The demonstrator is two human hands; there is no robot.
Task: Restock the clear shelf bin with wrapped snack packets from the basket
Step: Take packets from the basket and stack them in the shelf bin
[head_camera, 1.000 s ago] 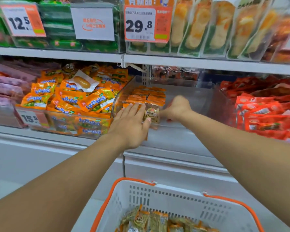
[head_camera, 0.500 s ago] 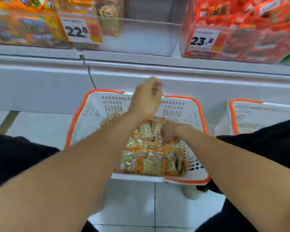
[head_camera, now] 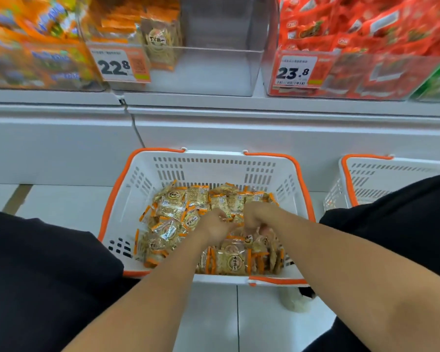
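While the wrapped snack packets (head_camera: 201, 224) lay heaped in the white basket (head_camera: 214, 163) on the floor, both hands were buried in the pile's middle: the left hand (head_camera: 217, 226) and right hand (head_camera: 255, 217) almost touching, fingers curled down among the wrappers, though whether any packet was pinched could not be told. Up ahead on the shelf, the clear bin (head_camera: 214, 69) stood mostly bare, a few packets at its left end.

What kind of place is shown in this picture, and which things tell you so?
Most likely a shop's snack aisle: clear shelf bins of packaged snacks, printed price tags on their fronts, and a shopping basket on the tiled floor holding wrapped snack packets.
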